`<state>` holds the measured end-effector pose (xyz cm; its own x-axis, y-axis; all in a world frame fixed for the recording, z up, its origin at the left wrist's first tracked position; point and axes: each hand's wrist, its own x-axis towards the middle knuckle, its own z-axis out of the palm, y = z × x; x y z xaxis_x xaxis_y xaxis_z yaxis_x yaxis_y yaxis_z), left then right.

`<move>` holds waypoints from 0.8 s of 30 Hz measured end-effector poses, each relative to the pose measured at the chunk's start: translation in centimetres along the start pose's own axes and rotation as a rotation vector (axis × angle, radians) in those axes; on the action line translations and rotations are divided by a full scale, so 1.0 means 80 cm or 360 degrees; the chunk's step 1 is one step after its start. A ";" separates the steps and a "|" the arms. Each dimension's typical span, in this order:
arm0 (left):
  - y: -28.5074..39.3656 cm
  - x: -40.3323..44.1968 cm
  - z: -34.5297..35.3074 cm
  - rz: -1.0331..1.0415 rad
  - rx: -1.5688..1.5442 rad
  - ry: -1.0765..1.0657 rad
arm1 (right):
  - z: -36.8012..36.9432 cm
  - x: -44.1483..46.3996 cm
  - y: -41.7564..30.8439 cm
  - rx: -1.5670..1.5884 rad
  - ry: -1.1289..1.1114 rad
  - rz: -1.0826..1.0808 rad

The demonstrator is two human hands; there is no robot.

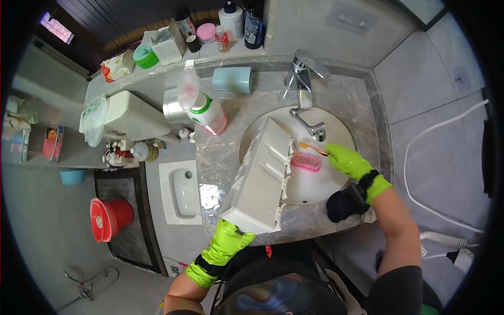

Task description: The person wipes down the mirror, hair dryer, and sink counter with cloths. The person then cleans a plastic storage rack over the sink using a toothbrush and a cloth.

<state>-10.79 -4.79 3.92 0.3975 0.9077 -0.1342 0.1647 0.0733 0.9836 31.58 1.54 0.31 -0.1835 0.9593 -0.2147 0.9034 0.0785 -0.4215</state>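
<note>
A bright yellow-green glove covers my left hand (228,242), whose fingers grip the lower end of a white plastic holder (257,184). The holder leans over the left side of the sink basin (336,178), with a row of hooked tabs along its right edge. My right hand (349,161), gloved the same way, is closed around the handle of an orange toothbrush (313,148). Its bristle end points left, close to the holder's tabs. Just below the toothbrush, a pink scrubbing brush (306,162) lies in the basin, partly beside the holder.
A chrome faucet (302,89) with a jointed spout reaches over the basin. On the grey counter stand a spray bottle (208,113) and a light-blue cup (232,80) on its side. A black cloth-like item (344,205) sits at the right front edge. Bottles (231,23) line the ledge.
</note>
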 end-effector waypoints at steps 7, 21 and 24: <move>0.004 0.021 0.001 0.0059 0.0032 -0.0065 | -0.121 -0.057 -0.148 0.0407 -0.0026 0.0084; -0.001 0.027 -0.001 0.0257 0.0429 -0.0170 | -0.146 -0.052 -0.211 -0.0493 0.0051 -0.0708; -0.005 0.026 0.001 0.0268 0.0528 -0.0212 | -0.106 -0.037 -0.220 -0.0530 -0.0010 -0.0875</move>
<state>-9.93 -2.96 3.21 0.5539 0.8326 -0.0102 0.3612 -0.2291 0.9039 19.47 -0.37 15.82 -0.6556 0.7534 -0.0509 0.7485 0.6395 -0.1754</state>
